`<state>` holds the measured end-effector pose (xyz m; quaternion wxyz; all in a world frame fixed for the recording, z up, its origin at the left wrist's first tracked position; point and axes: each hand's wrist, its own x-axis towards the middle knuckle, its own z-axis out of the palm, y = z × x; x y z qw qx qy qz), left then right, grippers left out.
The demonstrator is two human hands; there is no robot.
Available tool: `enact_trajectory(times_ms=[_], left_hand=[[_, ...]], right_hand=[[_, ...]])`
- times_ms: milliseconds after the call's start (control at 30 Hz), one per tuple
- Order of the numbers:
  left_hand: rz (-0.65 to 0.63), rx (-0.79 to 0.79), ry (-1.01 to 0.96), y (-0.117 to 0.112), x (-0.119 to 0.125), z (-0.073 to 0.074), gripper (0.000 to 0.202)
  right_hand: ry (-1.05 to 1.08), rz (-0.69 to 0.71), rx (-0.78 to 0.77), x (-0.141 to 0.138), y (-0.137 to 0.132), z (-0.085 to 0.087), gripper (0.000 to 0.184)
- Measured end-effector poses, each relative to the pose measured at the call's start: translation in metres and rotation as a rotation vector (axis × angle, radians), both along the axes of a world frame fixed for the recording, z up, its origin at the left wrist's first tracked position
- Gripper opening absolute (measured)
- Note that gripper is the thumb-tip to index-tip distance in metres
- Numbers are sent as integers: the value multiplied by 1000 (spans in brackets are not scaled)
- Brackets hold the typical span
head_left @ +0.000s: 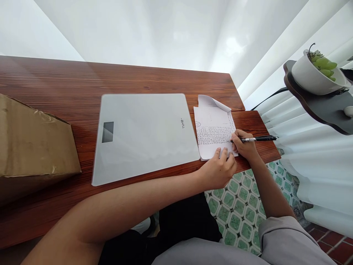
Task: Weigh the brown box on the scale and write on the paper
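A sheet of paper covered in small handwriting lies near the right end of the wooden table, its far corner curled up. My right hand grips a black pen with the tip on the sheet's right edge. My left hand rests at the sheet's near edge, fingers laid flat on the paper and pressing it down.
A grey-white glass scale with a small display lies left of the paper. A brown cardboard box stands at the left. A wall shelf at right carries a white pot with a succulent. Green patterned floor tiles show below the table edge.
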<state>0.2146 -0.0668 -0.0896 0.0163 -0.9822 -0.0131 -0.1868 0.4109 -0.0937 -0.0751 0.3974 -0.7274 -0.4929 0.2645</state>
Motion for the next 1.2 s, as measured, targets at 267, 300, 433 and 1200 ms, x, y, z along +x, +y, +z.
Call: enact_trajectory(times_ms=[267,300,433,1200], left_hand=[[0,3,15,2,0,3,49],[-2,1,22,2,0,4,49],[-16,-6,57,1,1,6,50],[-382,15,-273,-73,-87,-11,30]], right_hand=[[-15,5,-2,2,0,-1,30],[-3,-7,-3,2,0,-1,30],[-1,-23,-9,2,-1,1,31],[-91,35,64,20,8,-4,47]])
